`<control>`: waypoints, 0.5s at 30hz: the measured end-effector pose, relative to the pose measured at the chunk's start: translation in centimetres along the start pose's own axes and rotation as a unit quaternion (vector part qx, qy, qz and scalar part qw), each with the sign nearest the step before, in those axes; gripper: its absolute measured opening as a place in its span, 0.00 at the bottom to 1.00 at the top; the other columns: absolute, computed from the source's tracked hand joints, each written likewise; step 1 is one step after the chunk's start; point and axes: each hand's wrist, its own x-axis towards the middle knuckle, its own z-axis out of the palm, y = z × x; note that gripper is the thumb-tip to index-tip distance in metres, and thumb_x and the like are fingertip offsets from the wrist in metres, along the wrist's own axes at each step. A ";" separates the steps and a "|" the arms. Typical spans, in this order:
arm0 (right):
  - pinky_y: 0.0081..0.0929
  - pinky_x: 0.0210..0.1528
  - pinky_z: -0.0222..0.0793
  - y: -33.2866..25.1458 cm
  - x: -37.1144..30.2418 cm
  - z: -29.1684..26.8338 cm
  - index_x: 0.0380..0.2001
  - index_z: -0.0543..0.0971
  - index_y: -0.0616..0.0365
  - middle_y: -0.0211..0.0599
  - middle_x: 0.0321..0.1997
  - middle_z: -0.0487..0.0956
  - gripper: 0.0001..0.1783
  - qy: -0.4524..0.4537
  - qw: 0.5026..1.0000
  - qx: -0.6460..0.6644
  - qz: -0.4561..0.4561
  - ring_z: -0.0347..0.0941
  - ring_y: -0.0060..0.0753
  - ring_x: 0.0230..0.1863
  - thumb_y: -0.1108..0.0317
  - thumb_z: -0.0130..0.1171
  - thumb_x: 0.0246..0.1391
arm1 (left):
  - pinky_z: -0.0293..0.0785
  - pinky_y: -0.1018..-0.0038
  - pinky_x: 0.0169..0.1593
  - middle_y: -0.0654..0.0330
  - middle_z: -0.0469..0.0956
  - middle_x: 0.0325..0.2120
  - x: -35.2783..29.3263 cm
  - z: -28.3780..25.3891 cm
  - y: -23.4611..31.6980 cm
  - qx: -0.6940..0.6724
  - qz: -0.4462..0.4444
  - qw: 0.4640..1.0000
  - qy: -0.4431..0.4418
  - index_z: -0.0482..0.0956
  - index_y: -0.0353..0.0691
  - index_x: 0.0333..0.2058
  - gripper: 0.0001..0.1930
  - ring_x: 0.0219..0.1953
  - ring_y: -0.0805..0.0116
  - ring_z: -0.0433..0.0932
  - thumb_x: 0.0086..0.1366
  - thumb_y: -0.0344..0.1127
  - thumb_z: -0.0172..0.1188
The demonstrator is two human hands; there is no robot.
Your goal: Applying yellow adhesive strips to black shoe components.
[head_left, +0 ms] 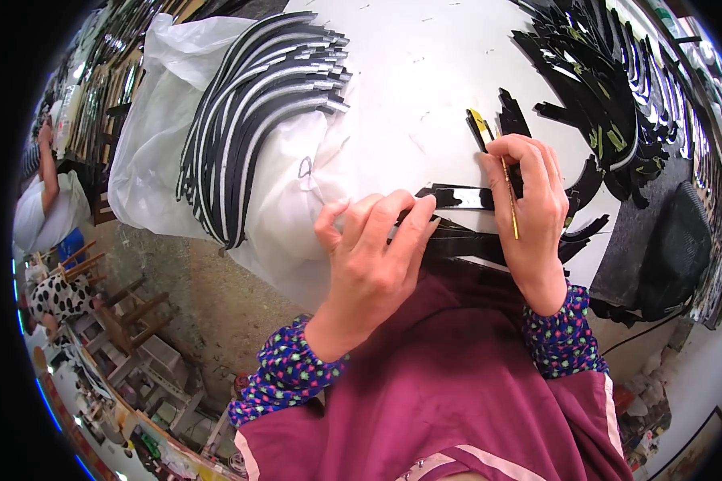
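My left hand [369,260] is closed, its fingertips bent down over the left end of a black strip [449,198] with a pale, shiny patch. My right hand [535,212] is closed around a thin gold-coloured stick [512,204], which slants down across the palm side. What the stick ends in cannot be made out. Just beyond the right fingers lies a narrow black piece with a yellow part [478,122]. Another short black piece [512,116] is beside it. More black strips [465,244] lie near my lap, partly hidden by both hands.
A fanned stack of curved black strips with pale edges [253,96] lies on clear plastic sheeting [164,120] at left. The white table [417,80] bears a heap of curved black pieces [598,96] at right. Wooden stools [128,313] and a person [50,192] are at far left.
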 end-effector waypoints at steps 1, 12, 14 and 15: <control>0.37 0.44 0.72 0.2 -0.2 -0.2 0.40 0.77 0.62 0.43 0.40 0.78 0.11 -0.003 1.000 0.016 0.017 0.75 0.47 0.41 0.80 0.65 0.53 | 0.55 0.61 0.58 0.67 0.77 0.43 0.0 0.3 0.5 -0.003 -0.023 1.000 -0.007 0.82 0.46 0.47 0.15 0.47 0.68 0.73 0.60 0.36 0.67; 0.31 0.45 0.71 0.0 -0.6 -1.5 0.41 0.77 0.63 0.40 0.39 0.78 0.07 0.001 0.995 0.033 0.092 0.75 0.37 0.39 0.76 0.62 0.60 | 0.58 0.60 0.54 0.67 0.73 0.34 1.6 1.4 3.1 -0.020 -0.077 0.996 0.038 0.75 0.47 0.36 0.08 0.44 0.67 0.73 0.59 0.32 0.63; 0.30 0.44 0.71 0.1 -0.7 -1.6 0.41 0.77 0.64 0.40 0.39 0.77 0.06 -0.005 0.994 0.064 0.091 0.74 0.37 0.38 0.75 0.61 0.61 | 0.58 0.61 0.54 0.67 0.73 0.33 1.6 1.4 3.0 -0.014 -0.061 0.997 0.050 0.74 0.46 0.37 0.08 0.43 0.68 0.73 0.59 0.31 0.62; 0.30 0.43 0.71 0.2 -0.8 -1.7 0.40 0.76 0.64 0.39 0.39 0.77 0.06 -0.011 0.991 0.072 0.113 0.74 0.37 0.38 0.75 0.61 0.61 | 0.58 0.61 0.54 0.67 0.73 0.32 1.7 1.3 3.1 -0.017 -0.028 0.997 0.064 0.74 0.46 0.37 0.08 0.42 0.68 0.72 0.59 0.29 0.61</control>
